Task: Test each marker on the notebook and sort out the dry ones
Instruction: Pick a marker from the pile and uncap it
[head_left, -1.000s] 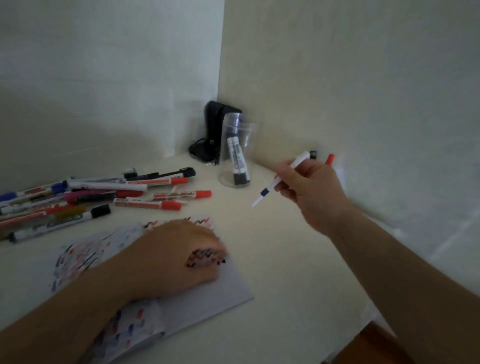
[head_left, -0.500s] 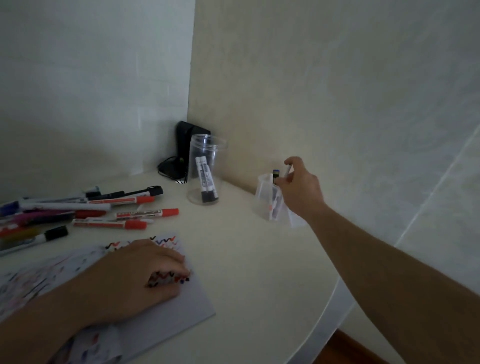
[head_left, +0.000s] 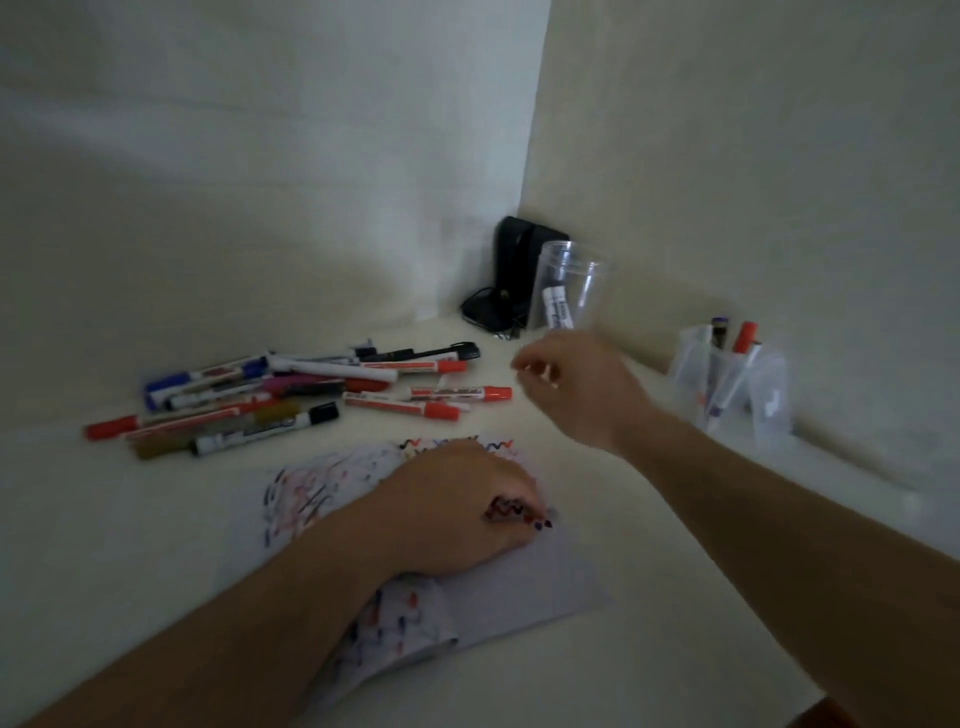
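My left hand (head_left: 457, 506) rests flat on the open notebook (head_left: 524, 587), whose page carries red, blue and black squiggles. A heap of markers (head_left: 291, 392) with red, blue, black and gold caps lies on the table behind the notebook. My right hand (head_left: 571, 387) hovers empty above the table, right of the heap, with fingers loosely curled. A clear cup (head_left: 727, 384) at the right wall holds several markers. A taller clear jar (head_left: 569, 291) in the corner holds one black-capped marker.
A black device with a cable (head_left: 506, 280) stands in the corner behind the jar. Walls close the table at the back and right. The rounded table edge (head_left: 810, 706) runs along the lower right.
My right hand dropped the blue-tipped marker into the clear cup at the right wall, let go, and has swung back left, empty. My left hand stayed on the notebook.
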